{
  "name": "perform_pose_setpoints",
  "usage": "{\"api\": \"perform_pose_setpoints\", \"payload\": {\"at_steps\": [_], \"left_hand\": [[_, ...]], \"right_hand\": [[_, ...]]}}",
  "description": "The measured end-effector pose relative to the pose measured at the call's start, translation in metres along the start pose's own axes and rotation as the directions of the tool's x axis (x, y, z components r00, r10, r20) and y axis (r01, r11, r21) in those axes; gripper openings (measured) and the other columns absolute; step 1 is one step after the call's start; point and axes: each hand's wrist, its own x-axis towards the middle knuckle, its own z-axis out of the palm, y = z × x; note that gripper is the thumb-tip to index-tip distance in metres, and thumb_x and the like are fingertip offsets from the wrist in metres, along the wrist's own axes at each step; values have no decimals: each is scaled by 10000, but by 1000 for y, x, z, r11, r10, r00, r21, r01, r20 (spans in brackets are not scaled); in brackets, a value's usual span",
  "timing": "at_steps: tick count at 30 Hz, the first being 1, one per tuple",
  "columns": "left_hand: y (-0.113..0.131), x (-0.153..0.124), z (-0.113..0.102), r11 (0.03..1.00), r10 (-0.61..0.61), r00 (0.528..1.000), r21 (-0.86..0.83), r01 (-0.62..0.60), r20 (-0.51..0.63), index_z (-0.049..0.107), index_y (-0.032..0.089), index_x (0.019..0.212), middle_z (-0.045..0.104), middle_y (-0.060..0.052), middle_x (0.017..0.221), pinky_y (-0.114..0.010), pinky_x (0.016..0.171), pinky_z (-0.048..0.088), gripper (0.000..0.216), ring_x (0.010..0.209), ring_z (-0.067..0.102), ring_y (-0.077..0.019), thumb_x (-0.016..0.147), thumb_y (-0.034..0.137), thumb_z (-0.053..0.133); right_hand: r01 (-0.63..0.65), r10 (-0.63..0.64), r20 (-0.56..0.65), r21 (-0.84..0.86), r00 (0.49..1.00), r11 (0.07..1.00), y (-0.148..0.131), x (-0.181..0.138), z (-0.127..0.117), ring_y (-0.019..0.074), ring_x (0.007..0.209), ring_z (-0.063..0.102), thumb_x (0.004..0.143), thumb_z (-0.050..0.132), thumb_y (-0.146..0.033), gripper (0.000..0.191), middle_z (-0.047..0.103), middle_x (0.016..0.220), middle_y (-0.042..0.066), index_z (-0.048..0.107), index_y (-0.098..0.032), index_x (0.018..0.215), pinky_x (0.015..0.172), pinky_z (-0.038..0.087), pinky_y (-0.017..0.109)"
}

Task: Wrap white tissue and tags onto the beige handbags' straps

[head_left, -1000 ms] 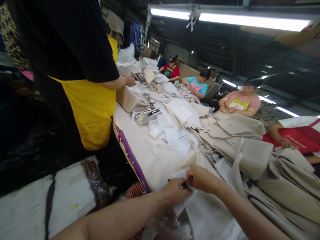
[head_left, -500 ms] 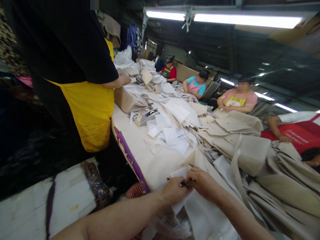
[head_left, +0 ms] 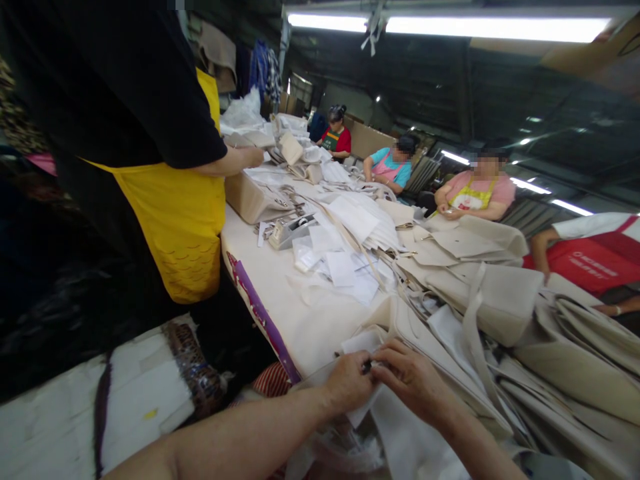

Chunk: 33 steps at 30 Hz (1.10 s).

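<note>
My left hand (head_left: 349, 383) is closed, its thumb and fingers pinching a small dark piece (head_left: 367, 366) whose kind I cannot make out. Fingertips of my right hand (head_left: 413, 379) meet it from the other side, bent and pressed together; what they grip, if anything, is hidden. Just behind the hands lies a beige bag (head_left: 405, 325) on the near end of the table. A white sheet (head_left: 361, 343) shows beyond my left fingers, and more white sheeting (head_left: 407, 433) hangs below my wrists.
Beige bags (head_left: 493, 303) pile up along the right. White paper slips (head_left: 345, 269) and a grey tape dispenser (head_left: 291, 232) lie on the white table (head_left: 265, 280). A co-worker in a yellow apron (head_left: 170, 227) stands left; several others sit opposite. A white taped bundle (head_left: 145, 380) is at lower left.
My right hand's fingers have shifted slightly and spread a little over the small dark piece. My left hand stays nearly in place. The red-aproned co-worker's hand has moved.
</note>
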Motion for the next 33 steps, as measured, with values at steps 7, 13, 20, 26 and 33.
{"api": "perform_pose_setpoints", "payload": {"at_steps": [7,13,20,26,33], "left_hand": [[3,0,-2,999,36,999,5,-36,-7,652,173,941,684,-34,868,-255,695,441,269,796,604,-182,767,307,496],[2,1,0,998,57,998,-23,-57,-21,647,186,995,685,-29,930,-265,756,449,297,818,606,-178,754,266,492],[-2,2,1,998,50,999,-45,-51,-9,647,166,912,678,-15,837,-244,684,449,243,769,598,-168,746,271,503],[4,1,-1,996,38,999,-77,-38,-7,645,172,931,669,11,801,-229,666,444,255,719,574,-146,762,297,501],[6,1,-2,996,50,998,-77,-54,-46,646,192,960,677,13,857,-242,719,445,262,764,586,-158,752,266,504]], "right_hand": [[-47,53,-118,61,992,997,8,-12,14,166,1032,524,872,459,-312,255,560,1076,50,627,-246,1052,920,411,280],[-43,55,-210,64,976,997,16,-13,28,188,1042,522,873,451,-320,265,563,1066,68,634,-235,1043,925,428,315],[-38,50,-289,47,956,998,27,-16,41,206,1069,513,864,475,-332,294,564,1093,89,608,-211,1096,940,432,342],[-43,58,-358,49,932,998,26,-14,45,194,1044,526,864,463,-286,273,582,1079,73,570,-210,1104,916,445,335],[-49,37,-412,-19,911,999,19,-13,47,195,989,547,841,483,-235,185,605,1018,60,571,-220,1003,884,451,343]]}}
